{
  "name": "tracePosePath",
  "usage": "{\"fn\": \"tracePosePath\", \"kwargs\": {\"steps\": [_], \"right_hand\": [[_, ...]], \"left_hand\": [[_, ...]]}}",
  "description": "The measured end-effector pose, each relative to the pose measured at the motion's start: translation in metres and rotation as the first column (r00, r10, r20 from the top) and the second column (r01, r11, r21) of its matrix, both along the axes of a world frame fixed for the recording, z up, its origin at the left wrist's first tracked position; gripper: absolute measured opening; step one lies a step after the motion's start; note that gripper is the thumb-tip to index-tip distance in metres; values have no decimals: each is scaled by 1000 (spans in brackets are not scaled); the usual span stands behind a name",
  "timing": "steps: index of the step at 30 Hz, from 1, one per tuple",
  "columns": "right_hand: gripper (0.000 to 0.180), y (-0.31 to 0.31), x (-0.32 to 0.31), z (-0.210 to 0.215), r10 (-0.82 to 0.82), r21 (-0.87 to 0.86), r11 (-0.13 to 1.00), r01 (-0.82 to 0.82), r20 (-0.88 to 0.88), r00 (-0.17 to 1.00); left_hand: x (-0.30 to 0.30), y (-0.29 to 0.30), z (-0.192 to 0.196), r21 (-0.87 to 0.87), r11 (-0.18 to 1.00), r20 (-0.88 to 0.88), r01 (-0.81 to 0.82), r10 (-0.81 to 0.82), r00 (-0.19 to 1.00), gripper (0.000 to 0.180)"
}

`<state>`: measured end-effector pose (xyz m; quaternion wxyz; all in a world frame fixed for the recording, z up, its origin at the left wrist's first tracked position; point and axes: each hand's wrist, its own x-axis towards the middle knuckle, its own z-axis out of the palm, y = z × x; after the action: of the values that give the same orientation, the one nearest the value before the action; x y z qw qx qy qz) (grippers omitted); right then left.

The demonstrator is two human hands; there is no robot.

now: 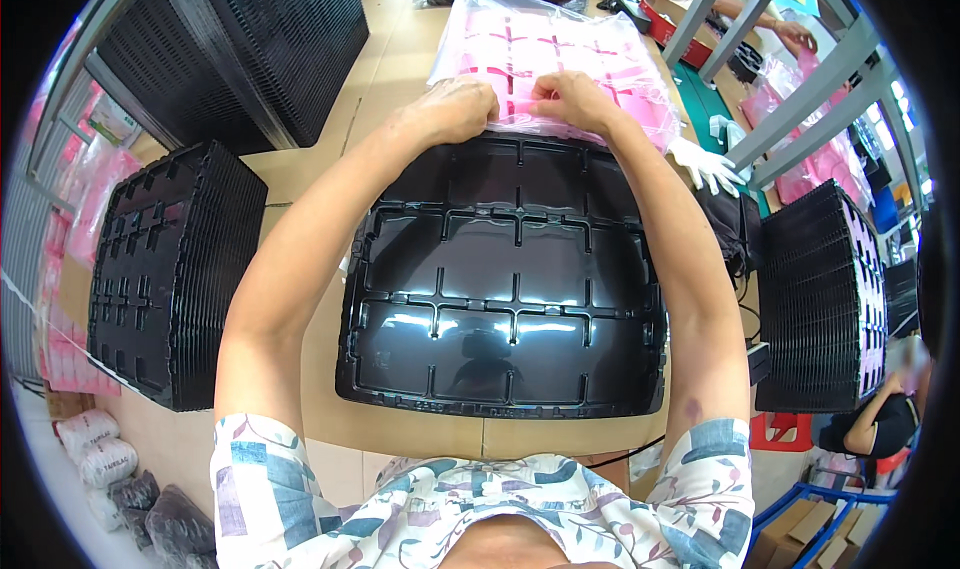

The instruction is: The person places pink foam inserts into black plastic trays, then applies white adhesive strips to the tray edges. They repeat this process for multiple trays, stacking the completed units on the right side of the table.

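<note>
- At the far edge of the workbench [400, 59], the left hand [455, 109] and the right hand [575, 99] meet over the near edge of a pink plastic bag [545, 54], fingers curled and pinching the film on both sides.
- That pink plastic bag lies flat beyond the hands; its long axis seems to run left to right across the bench, tilted a little, and its near edge faces the person.
- Through the film a grid of pink ribs shows, though what fills the bag cannot be told.
- Just below the hands sits a black moulded tray [505, 289], glossy, divided into rectangular pockets, its long sides running left to right and its far edge tucked under the bag's edge.
- Both forearms reach over the tray's outer sides, covering parts of its left and right rims.
- Left of the tray stands 1 stack of black trays [165, 279]; another stack [820, 299] stands at the right, and taller black stacks [260, 49] lean at the upper left.
- A white glove [705, 164] lies right of the bag.
- Farther off, another person's hand [795, 37] rests by a red bin [680, 29].
</note>
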<state>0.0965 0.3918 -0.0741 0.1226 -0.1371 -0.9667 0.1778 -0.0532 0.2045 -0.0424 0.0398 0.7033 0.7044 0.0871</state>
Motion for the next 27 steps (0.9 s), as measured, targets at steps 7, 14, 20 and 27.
{"fn": "tracePosePath", "kwargs": {"steps": [7, 14, 20, 27], "right_hand": [[25, 23, -5, 16, -75, -380, 922, 75, 15, 997], [28, 24, -7, 56, -185, 15, 978, 208, -396, 899], [28, 1, 3, 81, -224, -38, 973, 226, -367, 903], [26, 6, 13, 64, -36, -26, 999, 31, -187, 982]], "left_hand": [[1, -8, -11, 75, 997, -17, -36, 37, 999, 27], [15, -23, -23, 529, 847, -24, 47, -41, 999, 24], [22, -3, 10, -183, 940, 915, -287, 56, -401, 98], [-20, 36, -1, -240, 878, 926, -414, 79, -369, 38]]}}
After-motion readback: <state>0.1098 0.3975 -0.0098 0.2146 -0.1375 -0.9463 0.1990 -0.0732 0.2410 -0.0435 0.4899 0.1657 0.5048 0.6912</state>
